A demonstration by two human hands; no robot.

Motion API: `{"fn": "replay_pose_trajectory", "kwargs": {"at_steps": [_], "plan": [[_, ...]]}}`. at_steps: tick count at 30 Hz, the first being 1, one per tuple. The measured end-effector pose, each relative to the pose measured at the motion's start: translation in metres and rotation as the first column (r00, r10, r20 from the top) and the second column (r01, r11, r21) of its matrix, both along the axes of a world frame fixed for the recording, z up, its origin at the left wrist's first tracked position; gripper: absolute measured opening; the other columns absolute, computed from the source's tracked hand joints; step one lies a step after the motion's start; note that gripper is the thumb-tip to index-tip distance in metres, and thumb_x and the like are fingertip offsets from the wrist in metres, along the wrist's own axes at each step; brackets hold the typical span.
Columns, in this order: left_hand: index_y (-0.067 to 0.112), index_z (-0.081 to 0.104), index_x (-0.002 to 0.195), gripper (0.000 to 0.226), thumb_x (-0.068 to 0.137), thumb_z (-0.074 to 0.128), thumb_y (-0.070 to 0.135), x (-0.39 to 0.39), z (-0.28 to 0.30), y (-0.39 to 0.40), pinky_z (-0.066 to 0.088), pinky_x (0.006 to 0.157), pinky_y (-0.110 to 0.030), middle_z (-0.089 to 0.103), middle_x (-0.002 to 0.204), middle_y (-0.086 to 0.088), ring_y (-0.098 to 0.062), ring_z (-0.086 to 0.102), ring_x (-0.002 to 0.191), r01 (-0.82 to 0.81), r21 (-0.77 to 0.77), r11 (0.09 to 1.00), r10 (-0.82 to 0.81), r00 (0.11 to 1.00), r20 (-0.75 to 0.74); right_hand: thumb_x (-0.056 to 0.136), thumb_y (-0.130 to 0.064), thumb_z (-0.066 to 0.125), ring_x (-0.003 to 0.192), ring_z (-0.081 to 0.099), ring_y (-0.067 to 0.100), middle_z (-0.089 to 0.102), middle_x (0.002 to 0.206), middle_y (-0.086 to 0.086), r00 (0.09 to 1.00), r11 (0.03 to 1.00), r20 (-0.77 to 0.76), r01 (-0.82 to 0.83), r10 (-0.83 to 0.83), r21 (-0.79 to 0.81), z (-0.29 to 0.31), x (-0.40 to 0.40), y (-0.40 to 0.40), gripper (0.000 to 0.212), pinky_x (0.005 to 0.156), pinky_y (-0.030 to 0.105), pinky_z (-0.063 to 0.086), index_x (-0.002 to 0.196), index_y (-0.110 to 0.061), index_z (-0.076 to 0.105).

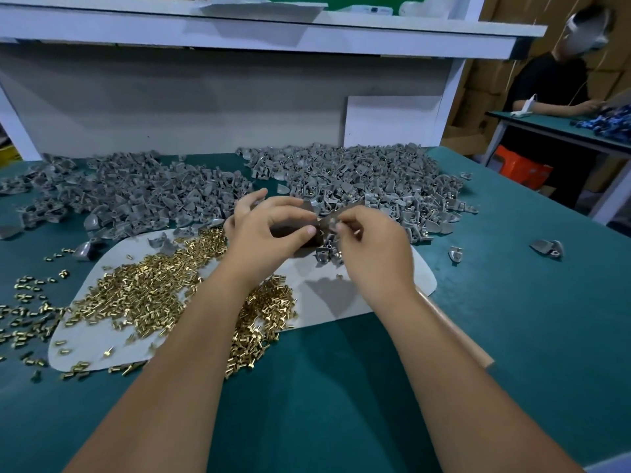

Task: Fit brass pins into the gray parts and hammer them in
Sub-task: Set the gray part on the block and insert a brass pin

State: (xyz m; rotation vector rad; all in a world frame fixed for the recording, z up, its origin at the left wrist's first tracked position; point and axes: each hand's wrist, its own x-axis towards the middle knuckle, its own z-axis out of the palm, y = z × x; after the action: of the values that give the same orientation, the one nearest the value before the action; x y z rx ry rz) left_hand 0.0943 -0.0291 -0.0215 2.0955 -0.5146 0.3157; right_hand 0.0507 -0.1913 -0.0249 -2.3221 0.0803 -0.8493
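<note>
The green table (512, 302) held 2 large gray-part piles (358, 175), mostly unfinished; the left hand (269, 230) and right hand (368, 240) pinched 1 gray part (312, 208), loose brass pins (146, 295) waiting.

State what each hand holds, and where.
Left hand and right hand both pinch a gray part between fingertips, at opposite edges; any pin is too small to tell.
</note>
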Motion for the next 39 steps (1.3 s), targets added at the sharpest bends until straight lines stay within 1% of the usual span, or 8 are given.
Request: {"fn": "replay_pose_trajectory", "kwargs": {"at_steps": [8, 11, 20, 25, 28, 31, 35, 39], "plan": [[0.052, 0.064, 0.08, 0.023, 0.088, 0.07, 0.032, 0.003, -0.004, 0.002, 0.014, 0.114, -0.043, 0.049, 0.099, 0.045, 0.002, 0.024, 0.126, -0.121, -0.08, 0.989, 0.119, 0.993, -0.023, 0.084, -0.017, 0.051, 0.077, 0.054, 0.029, 0.061, 0.069, -0.001, 0.839, 0.853, -0.153, 0.511, -0.522, -0.108, 0.022, -0.019, -0.066, 0.017, 0.058, 0.029, 0.044, 0.078, -0.017, 0.067], [0.051, 0.065, 0.08, 0.023, 0.089, 0.069, 0.031, 0.004, -0.004, 0.003, 0.019, 0.117, -0.051, 0.048, 0.099, 0.045, -0.005, 0.027, 0.131, -0.135, -0.091, 0.987, 0.133, 0.991, -0.032, 0.081, -0.013, 0.05, 0.088, 0.047, 0.033, 0.059, 0.077, 0.008, 0.74, 0.811, -0.333, 0.544, -0.585, -0.216, 0.02, -0.023, -0.076, 0.015, 0.075, 0.035, 0.035, 0.08, -0.015, 0.065], [0.047, 0.066, 0.076, 0.025, 0.093, 0.065, 0.029, 0.006, -0.006, 0.005, 0.018, 0.117, -0.052, 0.054, 0.099, 0.04, -0.002, 0.025, 0.126, -0.17, -0.121, 0.978, 0.165, 0.985, -0.05, 0.079, -0.009, 0.05, 0.102, 0.047, 0.035, 0.061, 0.093, 0.013, 0.611, 0.779, -0.506, 0.581, -0.61, -0.237, 0.017, -0.032, -0.095, 0.009, 0.079, 0.036, 0.032, 0.08, -0.013, 0.059], [0.047, 0.066, 0.074, 0.026, 0.093, 0.065, 0.029, 0.007, -0.007, 0.004, 0.018, 0.117, -0.051, 0.052, 0.096, 0.043, -0.001, 0.026, 0.125, -0.182, -0.137, 0.974, 0.174, 0.982, -0.073, 0.078, -0.001, 0.05, 0.094, 0.056, 0.03, 0.066, 0.096, 0.005, 0.795, 0.899, -0.422, 0.404, -0.436, -0.169, 0.016, -0.026, -0.088, 0.041, 0.073, 0.033, 0.047, 0.098, -0.03, 0.069], [0.047, 0.066, 0.074, 0.026, 0.093, 0.065, 0.029, 0.008, -0.008, 0.005, 0.018, 0.117, -0.051, 0.054, 0.099, 0.04, -0.003, 0.027, 0.126, -0.189, -0.135, 0.973, 0.181, 0.981, -0.07, 0.08, -0.004, 0.061, 0.071, 0.058, 0.018, 0.062, 0.076, -0.004, 0.858, 0.967, -0.453, 0.249, -0.243, -0.047, 0.014, -0.019, -0.08, 0.031, 0.063, 0.031, 0.05, 0.086, -0.033, 0.067], [0.046, 0.066, 0.073, 0.027, 0.093, 0.065, 0.029, 0.008, -0.008, 0.005, 0.018, 0.116, -0.049, 0.057, 0.103, 0.036, -0.006, 0.027, 0.129, -0.194, -0.136, 0.972, 0.184, 0.98, -0.078, 0.079, -0.001, 0.059, 0.059, 0.056, 0.014, 0.059, 0.067, -0.01, 0.832, 0.988, -0.532, 0.133, -0.155, -0.08, 0.016, -0.013, -0.074, 0.037, 0.05, 0.024, 0.041, 0.095, -0.033, 0.068], [0.046, 0.065, 0.072, 0.027, 0.093, 0.065, 0.029, 0.008, -0.007, 0.005, 0.017, 0.113, -0.042, 0.055, 0.101, 0.038, -0.004, 0.028, 0.126, -0.217, -0.128, 0.968, 0.208, 0.975, -0.079, 0.078, 0.006, 0.046, 0.075, 0.063, 0.018, 0.064, 0.093, -0.003, 0.774, 0.989, -0.626, -0.006, -0.091, -0.15, 0.027, 0.002, -0.065, 0.047, 0.06, 0.026, 0.05, 0.096, -0.029, 0.072], [0.046, 0.065, 0.072, 0.026, 0.092, 0.065, 0.03, 0.007, -0.007, 0.005, 0.016, 0.109, -0.038, 0.048, 0.093, 0.047, -0.001, 0.028, 0.122, -0.233, -0.128, 0.964, 0.225, 0.972, -0.071, 0.08, 0.005, 0.05, 0.056, 0.058, 0.02, 0.063, 0.068, 0.003, 0.71, 0.992, -0.701, -0.03, -0.064, -0.122, 0.034, 0.023, -0.062, 0.029, 0.051, 0.023, 0.046, 0.087, -0.012, 0.072]]}}
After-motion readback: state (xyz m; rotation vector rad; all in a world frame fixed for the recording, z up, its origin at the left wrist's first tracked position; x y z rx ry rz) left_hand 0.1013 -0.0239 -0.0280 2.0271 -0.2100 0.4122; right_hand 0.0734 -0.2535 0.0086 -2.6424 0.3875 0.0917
